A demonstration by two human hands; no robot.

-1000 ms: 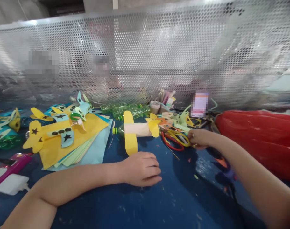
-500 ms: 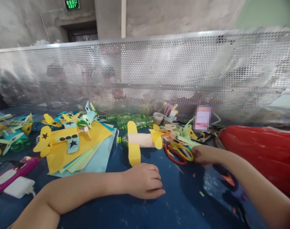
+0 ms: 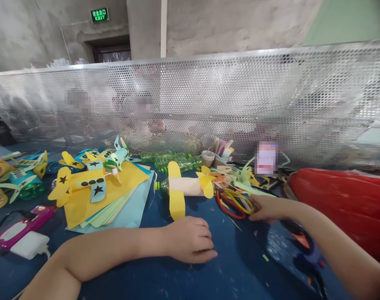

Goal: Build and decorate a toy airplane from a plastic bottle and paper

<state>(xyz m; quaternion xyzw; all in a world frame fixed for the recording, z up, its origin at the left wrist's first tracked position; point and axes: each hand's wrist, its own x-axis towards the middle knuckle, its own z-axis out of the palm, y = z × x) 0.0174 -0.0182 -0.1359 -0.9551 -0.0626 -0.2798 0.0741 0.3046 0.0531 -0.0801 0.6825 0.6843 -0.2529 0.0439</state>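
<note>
My left hand [image 3: 190, 239] lies palm down on the blue table [image 3: 164, 279], fingers loosely curled, holding nothing. Just beyond it lies a bottle plane [image 3: 185, 187] with a cream paper body and yellow wings. My right hand [image 3: 266, 207] reaches forward to a heap of red and yellow rubber bands [image 3: 235, 200], its fingers pinched at the heap's edge; what they grip is hidden.
A stack of coloured paper sheets [image 3: 114, 200] with finished star-marked planes [image 3: 83, 183] lies at left. A pink phone and white charger [image 3: 23, 233] sit at far left. A red bag [image 3: 343, 204] fills the right. Green bottles [image 3: 171, 160] and paper scraps line the perforated metal screen [image 3: 208, 100].
The view has tilted upward, showing more of the wall and exit sign. Both hands have stayed in nearly the same spots on the table.
</note>
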